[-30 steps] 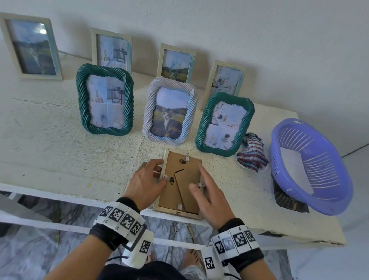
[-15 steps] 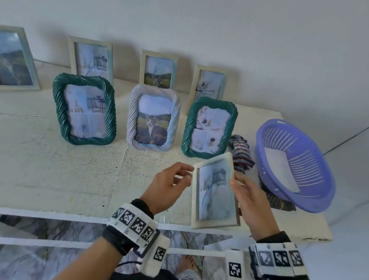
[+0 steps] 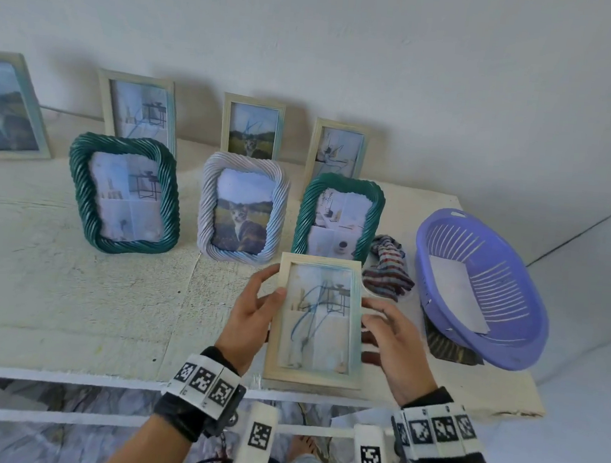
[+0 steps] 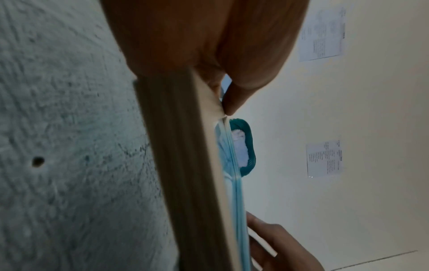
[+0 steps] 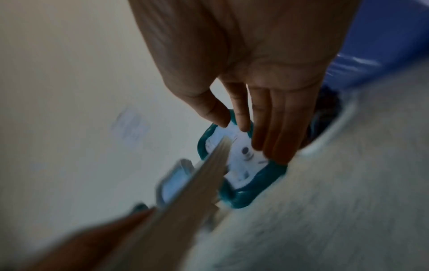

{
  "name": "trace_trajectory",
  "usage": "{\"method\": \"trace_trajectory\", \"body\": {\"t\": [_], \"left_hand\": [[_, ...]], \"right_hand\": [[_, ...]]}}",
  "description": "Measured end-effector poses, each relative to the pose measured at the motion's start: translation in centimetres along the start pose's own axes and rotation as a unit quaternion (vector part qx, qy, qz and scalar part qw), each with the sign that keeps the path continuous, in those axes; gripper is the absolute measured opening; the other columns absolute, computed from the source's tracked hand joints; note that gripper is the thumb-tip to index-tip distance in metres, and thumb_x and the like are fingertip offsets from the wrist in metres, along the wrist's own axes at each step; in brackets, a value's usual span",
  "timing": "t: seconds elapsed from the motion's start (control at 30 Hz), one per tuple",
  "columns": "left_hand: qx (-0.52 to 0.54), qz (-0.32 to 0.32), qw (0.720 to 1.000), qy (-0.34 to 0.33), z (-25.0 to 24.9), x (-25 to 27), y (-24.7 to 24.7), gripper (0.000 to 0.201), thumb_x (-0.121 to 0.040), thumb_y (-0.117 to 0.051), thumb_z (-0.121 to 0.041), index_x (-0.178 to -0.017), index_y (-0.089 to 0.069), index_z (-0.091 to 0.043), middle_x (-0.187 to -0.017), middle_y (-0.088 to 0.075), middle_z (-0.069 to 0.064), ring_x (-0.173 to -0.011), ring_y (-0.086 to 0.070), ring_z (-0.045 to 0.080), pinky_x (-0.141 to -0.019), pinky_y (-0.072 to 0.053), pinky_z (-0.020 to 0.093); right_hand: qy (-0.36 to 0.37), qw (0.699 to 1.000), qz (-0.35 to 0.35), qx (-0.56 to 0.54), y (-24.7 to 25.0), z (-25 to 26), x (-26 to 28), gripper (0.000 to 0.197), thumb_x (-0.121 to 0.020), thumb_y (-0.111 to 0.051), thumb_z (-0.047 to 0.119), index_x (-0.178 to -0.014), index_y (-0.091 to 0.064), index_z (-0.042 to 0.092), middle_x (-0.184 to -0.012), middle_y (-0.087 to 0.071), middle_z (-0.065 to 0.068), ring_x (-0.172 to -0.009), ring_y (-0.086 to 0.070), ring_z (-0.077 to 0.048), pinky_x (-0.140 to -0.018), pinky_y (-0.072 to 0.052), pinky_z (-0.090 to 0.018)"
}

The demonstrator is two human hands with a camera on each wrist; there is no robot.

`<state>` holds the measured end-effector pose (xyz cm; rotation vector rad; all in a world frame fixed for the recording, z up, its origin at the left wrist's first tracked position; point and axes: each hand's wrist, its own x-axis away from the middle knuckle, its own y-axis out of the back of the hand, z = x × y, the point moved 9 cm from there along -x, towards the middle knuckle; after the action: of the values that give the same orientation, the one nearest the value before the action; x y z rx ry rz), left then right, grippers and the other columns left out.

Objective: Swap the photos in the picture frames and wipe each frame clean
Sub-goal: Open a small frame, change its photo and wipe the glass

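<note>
A pale wooden picture frame [image 3: 316,321] is held glass side up, just above the table's front edge. Its photo shows a table and chair with blue scribbles. My left hand [image 3: 271,283] grips the frame's left edge, thumb on the front and fingers behind; the left wrist view shows this frame [image 4: 185,165] edge-on under my thumb. My right hand [image 3: 380,330] is beside the frame's right edge. In the right wrist view its fingers [image 5: 274,119] are straight and hold nothing. A striped cloth [image 3: 389,272] lies on the table just beyond the frame.
Two green twisted frames [image 3: 124,193] [image 3: 338,215] and a white twisted frame [image 3: 243,211] stand mid-table, with several pale frames [image 3: 141,110] against the wall. A purple basket [image 3: 508,341] holding a white sheet sits at the right, over a dark mat [image 3: 449,349].
The pale frame lay face down on the table with both hands on its backing. It has been lifted and turned glass side up, and my right hand's grip has loosened.
</note>
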<state>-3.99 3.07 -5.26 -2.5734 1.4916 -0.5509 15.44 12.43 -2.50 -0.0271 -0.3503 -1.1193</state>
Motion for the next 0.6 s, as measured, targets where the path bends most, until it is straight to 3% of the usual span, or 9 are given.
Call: {"method": "trace_trajectory", "body": {"t": [0.07,0.17,0.23,0.3,0.4,0.5,0.6], "left_hand": [[-0.016,-0.012,0.999,-0.026,-0.5,-0.2,1.0,0.033,-0.101,-0.045,-0.015,-0.132,-0.046,-0.027,-0.091,-0.075,0.009,-0.084,-0.069,0.025,-0.078,-0.058,0.047],[-0.024,-0.035,0.998,-0.046,-0.9,-0.3,2.2,0.034,-0.102,-0.042,-0.013,-0.135,-0.044,-0.023,-0.091,-0.074,0.011,-0.084,-0.069,0.026,-0.079,-0.057,0.046],[-0.02,-0.052,0.997,-0.05,-1.0,-0.2,2.9,0.033,-0.103,-0.04,-0.013,-0.134,-0.045,-0.025,-0.087,-0.075,0.007,-0.081,-0.069,0.022,-0.076,-0.058,0.043],[-0.022,-0.062,0.996,-0.052,-1.1,-0.1,3.4,0.033,-0.104,-0.038,-0.013,-0.132,-0.046,-0.027,-0.085,-0.074,0.004,-0.08,-0.068,0.02,-0.077,-0.057,0.043],[-0.027,-0.065,0.996,-0.055,-1.1,-0.1,3.9,0.033,-0.104,-0.037,-0.014,-0.131,-0.047,-0.03,-0.083,-0.074,0.002,-0.08,-0.067,0.018,-0.074,-0.058,0.036],[-0.028,-0.056,0.996,-0.06,-1.2,-0.2,4.1,0.036,-0.104,-0.036,-0.013,-0.134,-0.045,-0.03,-0.093,-0.075,-0.003,-0.087,-0.069,0.014,-0.075,-0.058,0.028],[-0.024,-0.05,0.996,-0.065,-1.3,-0.3,4.1,0.041,-0.104,-0.034,-0.01,-0.139,-0.043,-0.029,-0.106,-0.073,-0.003,-0.098,-0.069,0.013,-0.082,-0.057,0.028]], "right_hand": [[0.101,0.976,-0.041,0.188,1.0,1.9,-1.9,0.019,-0.096,-0.051,0.013,-0.112,-0.061,0.017,-0.105,-0.066,-0.011,-0.09,-0.065,-0.021,-0.074,-0.057,-0.037],[0.225,0.878,-0.108,0.409,1.0,5.3,-4.9,0.028,-0.091,-0.053,0.007,-0.119,-0.057,0.006,-0.115,-0.059,-0.014,-0.103,-0.056,-0.029,-0.085,-0.049,-0.04],[0.209,0.837,-0.119,0.492,1.1,5.7,-7.9,0.036,-0.089,-0.052,0.008,-0.125,-0.054,0.004,-0.125,-0.053,-0.018,-0.112,-0.05,-0.036,-0.094,-0.044,-0.044],[0.148,0.81,-0.109,0.557,1.1,4.9,-10.8,0.04,-0.09,-0.049,0.013,-0.129,-0.049,0.008,-0.13,-0.046,-0.018,-0.115,-0.047,-0.039,-0.098,-0.042,-0.046],[0.081,0.793,-0.086,0.597,1.2,3.5,-13.2,0.044,-0.089,-0.05,0.016,-0.133,-0.044,0.015,-0.134,-0.041,-0.015,-0.115,-0.048,-0.041,-0.095,-0.044,-0.047],[0.072,0.796,-0.082,0.595,1.2,3.1,-13.8,0.049,-0.086,-0.057,0.014,-0.134,-0.046,0.015,-0.136,-0.045,-0.015,-0.114,-0.051,-0.041,-0.096,-0.044,-0.045],[0.075,0.798,-0.092,0.592,1.5,3.4,-13.2,0.047,-0.086,-0.062,0.016,-0.131,-0.049,0.012,-0.126,-0.053,-0.018,-0.108,-0.055,-0.039,-0.092,-0.049,-0.044]]}}
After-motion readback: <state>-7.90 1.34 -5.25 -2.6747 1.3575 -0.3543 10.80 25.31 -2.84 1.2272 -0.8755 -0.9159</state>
